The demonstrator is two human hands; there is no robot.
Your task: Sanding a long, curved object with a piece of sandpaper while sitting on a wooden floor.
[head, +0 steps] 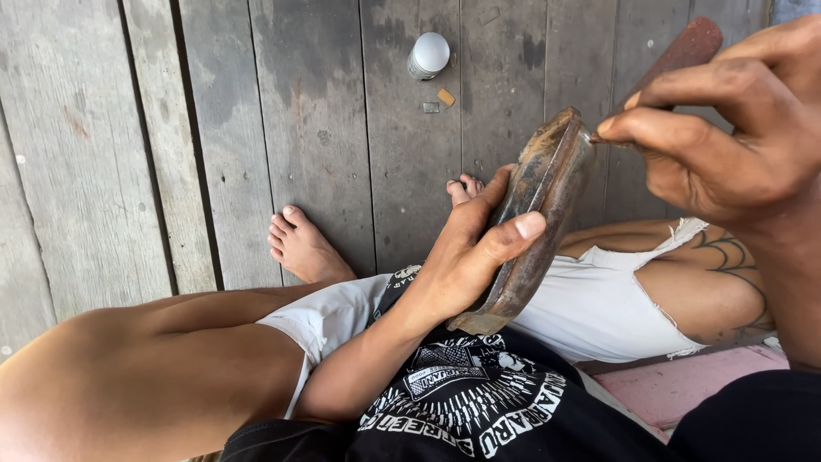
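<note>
My left hand (475,252) grips a worn brown shoe sole (534,222), held edge-up over my lap with the thumb across its side. At the upper right, my right hand (727,128) pinches a thin tool with a dark reddish-brown handle (684,51). The tool's tip touches the sole's upper rim near its top end. I sit on the floor with bare legs, white shorts and a black printed shirt.
Weathered grey wooden floorboards (214,128) lie below. A small bottle with a white cap (428,56) stands at the top centre, with two tiny scraps (438,101) beside it. My bare feet (299,244) rest on the boards. A pink surface (684,385) is at lower right.
</note>
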